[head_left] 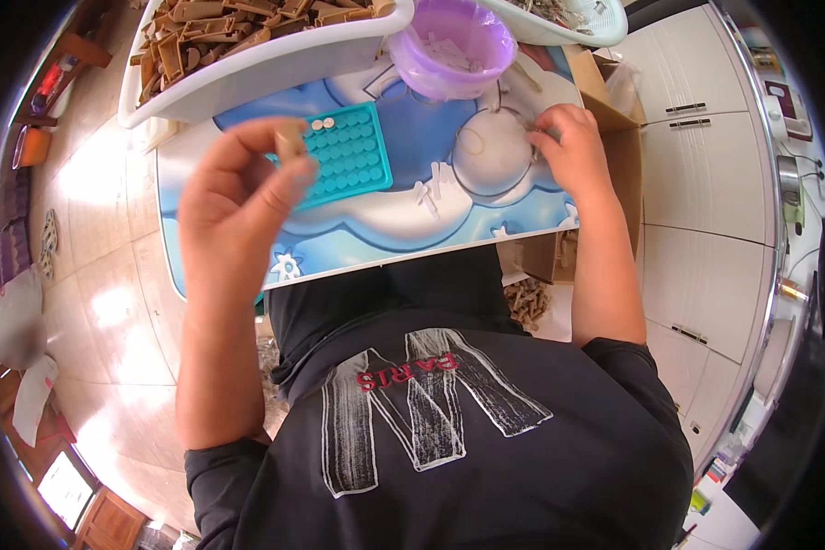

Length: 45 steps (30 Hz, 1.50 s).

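left hand part-hiding tray, purple bin

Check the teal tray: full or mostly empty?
Mostly empty: the tray shows only two pale discs; the rest in view is bare teal. The left hand hides part.

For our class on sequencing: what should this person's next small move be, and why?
Probably lower the left hand and its tan piece toward the teal tray: the piece is raised, and two pale discs sit on that tray.
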Each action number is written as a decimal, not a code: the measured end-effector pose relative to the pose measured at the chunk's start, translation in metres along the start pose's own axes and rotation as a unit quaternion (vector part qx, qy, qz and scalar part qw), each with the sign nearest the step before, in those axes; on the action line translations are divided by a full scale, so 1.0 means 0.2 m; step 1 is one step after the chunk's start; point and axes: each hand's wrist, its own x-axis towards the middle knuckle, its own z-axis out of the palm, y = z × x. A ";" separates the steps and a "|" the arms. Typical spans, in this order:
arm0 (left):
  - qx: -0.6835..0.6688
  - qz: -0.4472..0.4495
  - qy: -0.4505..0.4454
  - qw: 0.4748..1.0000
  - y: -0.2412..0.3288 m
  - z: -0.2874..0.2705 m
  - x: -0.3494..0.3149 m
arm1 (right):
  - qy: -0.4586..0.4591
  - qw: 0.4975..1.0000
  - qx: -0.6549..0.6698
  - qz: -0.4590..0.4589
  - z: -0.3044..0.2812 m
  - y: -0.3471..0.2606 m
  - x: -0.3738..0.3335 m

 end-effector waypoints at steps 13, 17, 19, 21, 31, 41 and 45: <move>-0.216 -0.180 -0.170 0.945 -0.29 0.22 -0.19 | 0.080 0.864 0.462 0.186 -0.05 -0.18 -0.17; -0.235 -0.194 -0.194 0.932 -0.30 0.27 -0.17 | 0.069 0.811 0.532 0.233 -0.03 -0.26 -0.23; -0.246 -0.198 -0.203 0.927 -0.31 0.29 -0.16 | 0.061 0.801 0.557 0.208 0.00 -0.32 -0.28; -0.286 -0.189 -0.234 0.910 -0.31 0.32 -0.16 | 0.054 0.790 0.583 0.185 0.03 -0.41 -0.33; -0.437 -0.229 -0.167 0.854 -0.33 0.24 -0.19 | -0.086 0.762 0.639 0.057 0.12 -0.63 -0.46; -0.460 -0.194 -0.127 0.857 -0.31 0.19 -0.22 | -0.237 0.560 0.758 0.234 0.12 -0.79 -0.47; -0.409 -0.162 -0.077 0.895 -0.30 0.23 -0.23 | -0.175 0.582 0.756 0.244 0.16 -0.77 -0.48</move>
